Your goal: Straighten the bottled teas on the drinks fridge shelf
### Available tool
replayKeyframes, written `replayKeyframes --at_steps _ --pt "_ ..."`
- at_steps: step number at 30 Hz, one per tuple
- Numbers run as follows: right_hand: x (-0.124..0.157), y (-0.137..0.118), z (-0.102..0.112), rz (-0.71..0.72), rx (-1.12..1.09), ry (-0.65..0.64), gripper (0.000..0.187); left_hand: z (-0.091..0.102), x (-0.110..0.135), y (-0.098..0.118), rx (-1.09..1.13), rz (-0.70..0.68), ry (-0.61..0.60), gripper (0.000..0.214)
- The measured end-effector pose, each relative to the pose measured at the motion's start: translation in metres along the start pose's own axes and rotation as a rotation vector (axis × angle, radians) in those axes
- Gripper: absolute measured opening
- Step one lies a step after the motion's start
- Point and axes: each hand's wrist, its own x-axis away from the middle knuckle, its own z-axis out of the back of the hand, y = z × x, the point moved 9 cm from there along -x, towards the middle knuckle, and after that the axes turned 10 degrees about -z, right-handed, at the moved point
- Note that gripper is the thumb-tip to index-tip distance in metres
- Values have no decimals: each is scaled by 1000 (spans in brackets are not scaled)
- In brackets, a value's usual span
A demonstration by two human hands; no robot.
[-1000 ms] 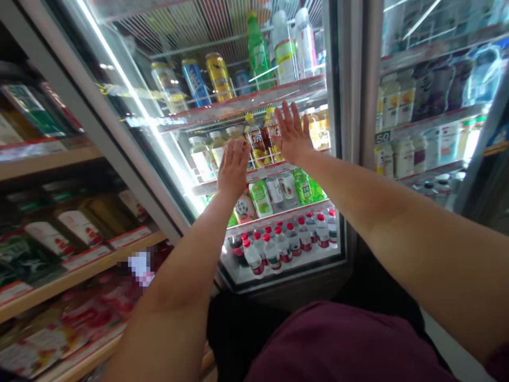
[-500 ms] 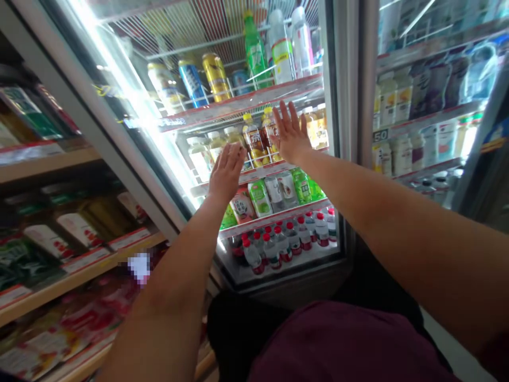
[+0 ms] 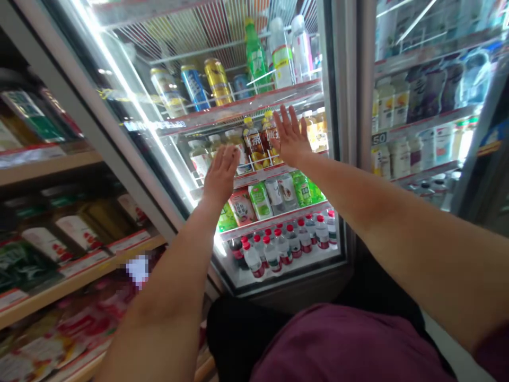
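Note:
Both my arms reach out toward a lit drinks cooler with a glass door (image 3: 151, 159). My left hand (image 3: 220, 172) is open, fingers straight and together, in front of the shelf of pale bottles (image 3: 201, 156). My right hand (image 3: 290, 137) is open with fingers spread, flat against or just in front of the cooler's glass near the brown tea bottles (image 3: 254, 143). Neither hand holds anything. Cans (image 3: 217, 79) and a green bottle (image 3: 254, 53) stand on the upper shelf. Red-capped water bottles (image 3: 284, 246) fill the bottom shelf.
Wooden shelves (image 3: 79, 265) with packaged goods run along the left. A second cooler (image 3: 417, 106) with bottles stands at the right behind a metal frame (image 3: 353, 106). My maroon shirt (image 3: 338, 345) fills the lower middle.
My left hand straightened from a bent, drooping pose to flat fingers and shifted slightly left. My right hand stays almost where it was.

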Motion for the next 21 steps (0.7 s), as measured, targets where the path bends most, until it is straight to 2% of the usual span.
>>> replayKeyframes --at_steps 2,4,6,8,10,16,21 --pt "0 0 0 -1 4 4 77 10 -1 -15 -10 86 68 81" --pt "0 0 0 -9 7 -3 77 15 0 -21 -20 125 110 85" --pt "0 -1 2 -6 5 -2 78 6 2 -8 -15 38 46 80" --pt "0 -1 2 -6 5 -4 79 -6 6 10 -4 -102 -74 74" --pt "1 -1 3 -3 2 -3 78 -11 8 17 -11 -170 -130 69" --pt "-2 1 -1 8 -6 3 78 5 1 -14 -70 51 14 85" --pt "-6 4 -5 14 -35 14 78 -6 8 -3 -32 2 -23 77"
